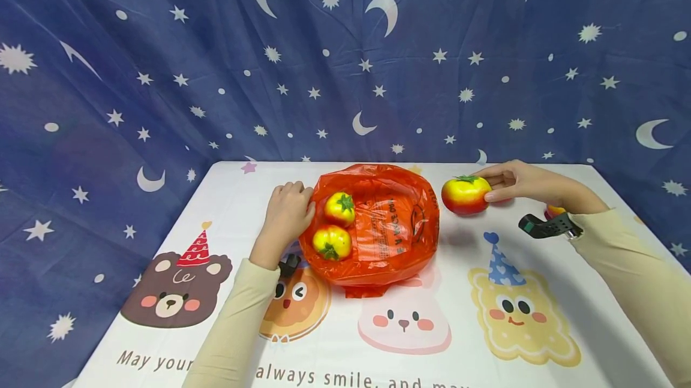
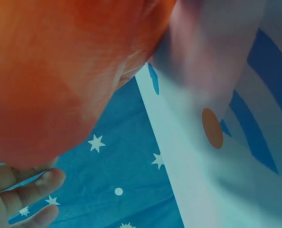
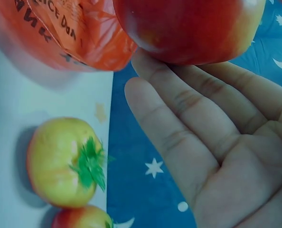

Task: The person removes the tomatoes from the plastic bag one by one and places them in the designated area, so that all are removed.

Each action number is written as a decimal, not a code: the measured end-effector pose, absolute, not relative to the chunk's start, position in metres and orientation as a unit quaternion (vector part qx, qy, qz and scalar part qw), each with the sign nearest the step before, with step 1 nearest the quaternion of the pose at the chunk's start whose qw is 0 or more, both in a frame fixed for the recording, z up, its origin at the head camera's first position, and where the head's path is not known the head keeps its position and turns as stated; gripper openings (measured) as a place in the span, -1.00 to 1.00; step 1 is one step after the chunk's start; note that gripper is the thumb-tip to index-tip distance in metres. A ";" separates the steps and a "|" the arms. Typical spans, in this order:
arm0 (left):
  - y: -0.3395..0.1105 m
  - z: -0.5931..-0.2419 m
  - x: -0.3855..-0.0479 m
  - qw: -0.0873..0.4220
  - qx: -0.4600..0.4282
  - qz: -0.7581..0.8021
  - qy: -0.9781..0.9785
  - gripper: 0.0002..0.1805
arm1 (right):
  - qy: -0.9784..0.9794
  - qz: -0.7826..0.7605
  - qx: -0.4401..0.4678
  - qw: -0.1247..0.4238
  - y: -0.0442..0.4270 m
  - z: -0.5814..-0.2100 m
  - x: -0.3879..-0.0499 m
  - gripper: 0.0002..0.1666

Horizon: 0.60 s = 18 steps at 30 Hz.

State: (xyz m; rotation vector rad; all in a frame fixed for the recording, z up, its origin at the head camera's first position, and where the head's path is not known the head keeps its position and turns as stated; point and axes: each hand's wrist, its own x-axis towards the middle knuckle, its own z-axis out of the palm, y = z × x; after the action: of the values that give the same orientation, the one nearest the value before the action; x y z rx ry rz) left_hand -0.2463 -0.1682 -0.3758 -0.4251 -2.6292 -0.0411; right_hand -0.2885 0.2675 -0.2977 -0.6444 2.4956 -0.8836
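An orange-red plastic bag (image 1: 378,280) (image 2: 51,76) (image 3: 103,42) stands wide on the table, its mouth facing up. Inside it, at the left, lie two yellow-red tomatoes (image 1: 339,208) (image 1: 332,242) with green tops. My left hand (image 1: 288,211) (image 2: 22,194) grips the bag's left rim; its thumb is hidden in the left wrist view. To the right of the bag, my right hand (image 1: 513,181) (image 3: 226,142) holds another yellow-red tomato (image 1: 465,196) (image 3: 193,28) above the table, between thumb and fingers.
Two more tomatoes (image 3: 62,161) (image 3: 81,217) rest on the table at the right, mostly hidden behind my right hand and wrist in the head view. The white table cover (image 1: 335,340) has cartoon prints. A blue curtain (image 1: 345,58) with moons and stars hangs behind.
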 end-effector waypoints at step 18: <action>-0.168 -0.375 -0.245 0.237 -0.154 -0.021 -0.959 -0.84 | 0.910 -0.326 -0.188 0.174 0.313 -0.292 -0.281 -0.32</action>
State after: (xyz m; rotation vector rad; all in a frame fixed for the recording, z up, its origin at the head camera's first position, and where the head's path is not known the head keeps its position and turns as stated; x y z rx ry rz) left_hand -0.2455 -0.1682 -0.3751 -0.4216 -2.6296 -0.0573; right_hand -0.2808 0.3133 -0.2920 -0.5320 2.5808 -0.9242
